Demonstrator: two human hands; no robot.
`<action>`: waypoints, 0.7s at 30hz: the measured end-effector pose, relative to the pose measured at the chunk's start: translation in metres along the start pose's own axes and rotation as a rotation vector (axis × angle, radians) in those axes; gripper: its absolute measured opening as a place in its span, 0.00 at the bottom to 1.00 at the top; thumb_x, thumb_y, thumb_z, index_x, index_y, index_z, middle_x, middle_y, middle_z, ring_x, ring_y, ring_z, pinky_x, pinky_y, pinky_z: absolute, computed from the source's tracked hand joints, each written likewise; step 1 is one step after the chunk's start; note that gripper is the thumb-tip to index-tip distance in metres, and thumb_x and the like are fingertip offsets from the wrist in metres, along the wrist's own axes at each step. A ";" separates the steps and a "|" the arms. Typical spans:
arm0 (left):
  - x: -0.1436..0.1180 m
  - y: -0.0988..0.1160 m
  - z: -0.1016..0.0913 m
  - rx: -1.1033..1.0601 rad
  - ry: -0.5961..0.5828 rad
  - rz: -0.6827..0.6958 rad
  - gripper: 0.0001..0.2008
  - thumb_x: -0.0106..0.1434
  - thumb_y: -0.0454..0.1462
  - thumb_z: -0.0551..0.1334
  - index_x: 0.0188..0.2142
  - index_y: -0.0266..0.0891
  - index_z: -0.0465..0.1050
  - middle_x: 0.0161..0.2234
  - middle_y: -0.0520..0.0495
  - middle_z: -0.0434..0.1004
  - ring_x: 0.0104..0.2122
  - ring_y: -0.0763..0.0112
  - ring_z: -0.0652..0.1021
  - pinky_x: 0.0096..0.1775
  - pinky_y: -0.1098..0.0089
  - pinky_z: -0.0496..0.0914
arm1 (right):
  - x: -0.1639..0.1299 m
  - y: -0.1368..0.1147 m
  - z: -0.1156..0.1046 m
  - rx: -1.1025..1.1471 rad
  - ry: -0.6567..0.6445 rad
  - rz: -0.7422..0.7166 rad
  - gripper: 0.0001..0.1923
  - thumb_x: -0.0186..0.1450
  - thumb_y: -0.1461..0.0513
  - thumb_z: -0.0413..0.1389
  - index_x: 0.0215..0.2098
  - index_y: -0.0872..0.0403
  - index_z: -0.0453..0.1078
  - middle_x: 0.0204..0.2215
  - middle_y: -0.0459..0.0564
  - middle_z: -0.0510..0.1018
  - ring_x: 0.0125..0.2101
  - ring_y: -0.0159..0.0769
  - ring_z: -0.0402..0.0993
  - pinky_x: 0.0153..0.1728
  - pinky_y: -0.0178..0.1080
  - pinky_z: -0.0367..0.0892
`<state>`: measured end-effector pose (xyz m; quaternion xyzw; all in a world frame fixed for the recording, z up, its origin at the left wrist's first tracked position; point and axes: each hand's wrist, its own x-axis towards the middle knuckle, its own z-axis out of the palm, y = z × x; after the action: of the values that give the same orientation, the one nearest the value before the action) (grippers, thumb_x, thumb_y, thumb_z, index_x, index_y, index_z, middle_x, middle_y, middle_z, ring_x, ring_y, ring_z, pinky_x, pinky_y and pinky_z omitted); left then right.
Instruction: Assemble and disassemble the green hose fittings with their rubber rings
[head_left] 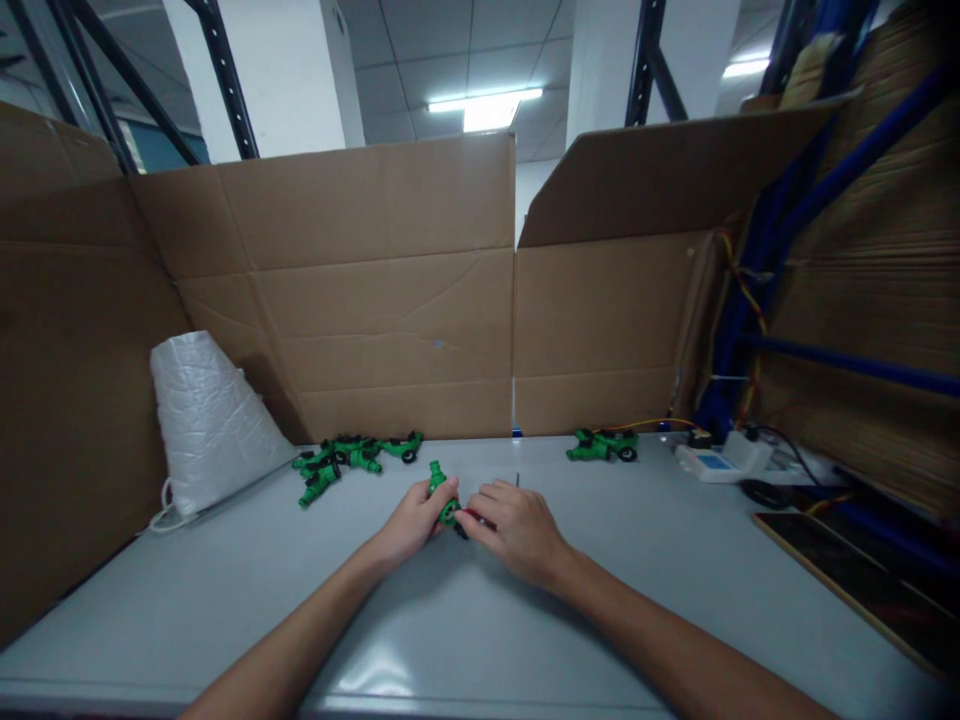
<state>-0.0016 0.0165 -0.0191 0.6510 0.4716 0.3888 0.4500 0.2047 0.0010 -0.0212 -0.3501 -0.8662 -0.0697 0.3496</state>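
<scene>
Near the middle of the table, a green toy vehicle with black parts (pixel 436 478) is tilted in the grip of my left hand (pixel 414 520). The left fingers and thumb close around its middle and hide part of it. My right hand (pixel 520 525) sits against the toy's right side, its fingers curled around a slim tool with a red part (pixel 480 518). A thin dark rod (pixel 517 480) sticks up behind the right knuckles; whether it belongs to the same tool I cannot tell. Most of the tool is hidden by the fingers.
Several green toy vehicles (pixel 345 455) lie clustered at the back left, with more (pixel 602 446) at the back right. A white wrapped bundle (pixel 214 430) leans at the left. Cardboard walls (pixel 390 310) enclose the table (pixel 630 590). A power strip (pixel 712 463) and cables lie right.
</scene>
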 end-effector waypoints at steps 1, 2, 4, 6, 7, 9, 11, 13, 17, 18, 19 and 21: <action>-0.001 0.001 0.000 -0.011 0.002 -0.010 0.31 0.64 0.64 0.58 0.31 0.38 0.69 0.18 0.58 0.60 0.20 0.75 0.60 0.24 0.72 0.53 | 0.000 0.001 0.000 0.004 0.009 -0.008 0.16 0.76 0.56 0.56 0.31 0.51 0.74 0.28 0.46 0.79 0.33 0.35 0.73 0.33 0.38 0.55; -0.001 0.003 0.000 -0.025 0.005 -0.020 0.31 0.64 0.64 0.59 0.32 0.38 0.69 0.18 0.58 0.60 0.20 0.75 0.61 0.24 0.72 0.54 | 0.000 0.001 0.000 0.006 0.019 -0.018 0.16 0.76 0.56 0.56 0.31 0.51 0.74 0.28 0.46 0.79 0.33 0.35 0.72 0.32 0.38 0.54; -0.003 0.006 0.000 -0.053 0.006 -0.037 0.30 0.62 0.65 0.60 0.32 0.38 0.69 0.19 0.59 0.60 0.20 0.75 0.61 0.24 0.72 0.54 | 0.000 0.003 0.001 0.007 0.042 -0.035 0.16 0.76 0.56 0.56 0.31 0.51 0.74 0.28 0.46 0.79 0.32 0.35 0.72 0.32 0.39 0.54; -0.005 0.008 0.000 -0.072 -0.007 -0.054 0.30 0.60 0.65 0.62 0.32 0.38 0.69 0.20 0.58 0.61 0.21 0.75 0.62 0.24 0.72 0.54 | -0.001 0.003 0.003 0.016 0.059 -0.061 0.16 0.76 0.55 0.56 0.31 0.52 0.74 0.28 0.46 0.78 0.32 0.35 0.72 0.32 0.39 0.54; -0.005 0.009 -0.001 -0.076 -0.018 -0.062 0.30 0.60 0.65 0.62 0.31 0.38 0.68 0.20 0.58 0.61 0.21 0.75 0.62 0.24 0.72 0.54 | -0.001 0.003 0.004 0.029 0.061 -0.079 0.16 0.76 0.55 0.56 0.31 0.52 0.74 0.28 0.46 0.78 0.32 0.35 0.71 0.33 0.39 0.55; -0.006 0.009 -0.001 -0.072 -0.056 -0.071 0.30 0.59 0.65 0.62 0.29 0.38 0.68 0.20 0.57 0.62 0.21 0.75 0.61 0.24 0.72 0.54 | 0.000 0.003 0.005 0.058 0.060 -0.115 0.17 0.76 0.55 0.55 0.31 0.52 0.73 0.28 0.46 0.78 0.32 0.35 0.71 0.33 0.39 0.56; -0.005 0.009 0.000 -0.069 -0.082 -0.062 0.31 0.60 0.65 0.62 0.28 0.38 0.67 0.19 0.57 0.61 0.21 0.75 0.61 0.24 0.72 0.53 | 0.000 0.003 0.005 0.070 0.064 -0.131 0.17 0.77 0.55 0.55 0.31 0.52 0.73 0.28 0.46 0.77 0.32 0.35 0.70 0.34 0.38 0.57; -0.003 0.008 0.001 -0.064 -0.054 -0.046 0.31 0.60 0.65 0.61 0.28 0.38 0.68 0.19 0.57 0.61 0.21 0.75 0.61 0.24 0.72 0.53 | 0.001 0.004 0.005 0.054 0.068 -0.116 0.17 0.77 0.55 0.55 0.31 0.52 0.73 0.28 0.47 0.77 0.32 0.36 0.70 0.34 0.39 0.57; 0.001 0.004 0.003 -0.077 0.069 -0.018 0.31 0.62 0.65 0.59 0.34 0.38 0.70 0.20 0.57 0.62 0.20 0.75 0.62 0.24 0.72 0.54 | 0.002 0.009 0.003 -0.012 0.047 -0.031 0.15 0.75 0.57 0.57 0.31 0.52 0.74 0.28 0.47 0.78 0.33 0.36 0.72 0.34 0.38 0.57; 0.002 0.002 0.003 -0.073 0.071 -0.012 0.31 0.63 0.65 0.59 0.34 0.38 0.70 0.20 0.57 0.62 0.20 0.75 0.62 0.24 0.72 0.54 | 0.002 0.010 0.002 -0.026 0.037 -0.012 0.15 0.75 0.57 0.57 0.31 0.52 0.74 0.28 0.47 0.78 0.33 0.36 0.72 0.34 0.38 0.57; 0.003 0.000 0.002 -0.065 0.064 -0.006 0.31 0.63 0.65 0.59 0.34 0.38 0.69 0.20 0.57 0.62 0.20 0.75 0.61 0.24 0.72 0.54 | 0.002 0.010 0.002 -0.035 0.027 0.000 0.14 0.75 0.57 0.58 0.31 0.52 0.74 0.28 0.46 0.78 0.33 0.36 0.72 0.34 0.38 0.57; 0.004 -0.003 0.002 -0.034 0.046 0.005 0.31 0.63 0.65 0.59 0.33 0.38 0.68 0.20 0.58 0.62 0.20 0.75 0.61 0.24 0.72 0.54 | 0.001 0.008 0.001 -0.048 0.007 0.012 0.14 0.75 0.57 0.58 0.32 0.52 0.75 0.29 0.46 0.79 0.34 0.36 0.73 0.33 0.38 0.57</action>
<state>0.0001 0.0202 -0.0225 0.6354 0.4734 0.4127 0.4493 0.2088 0.0083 -0.0223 -0.3631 -0.8611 -0.0894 0.3444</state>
